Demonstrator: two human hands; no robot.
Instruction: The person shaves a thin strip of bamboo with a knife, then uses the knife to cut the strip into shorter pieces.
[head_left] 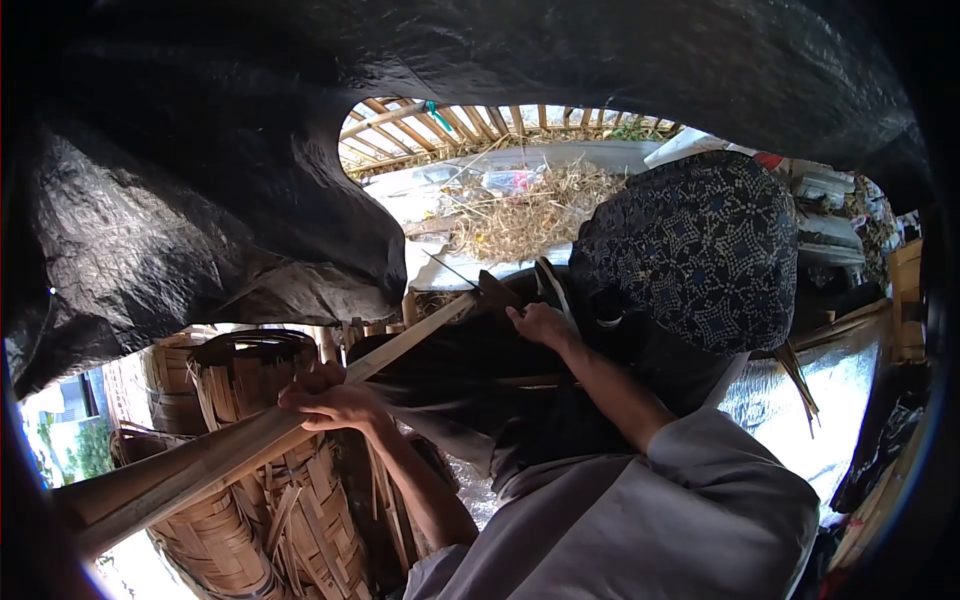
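Observation:
My left hand is closed around a long split bamboo piece, which runs from the lower left up towards the middle. Its narrow end lies beside a dark, blade-like tool. My right hand has its fingers closed at that tool; the exact grip is partly hidden. Dark cloth covers the lap below the bamboo.
Woven bamboo baskets stand at the lower left. Black plastic sheeting hangs overhead and left. A patterned cloth covering bulges at the right. Dry straw lies beyond, near a bamboo slat fence.

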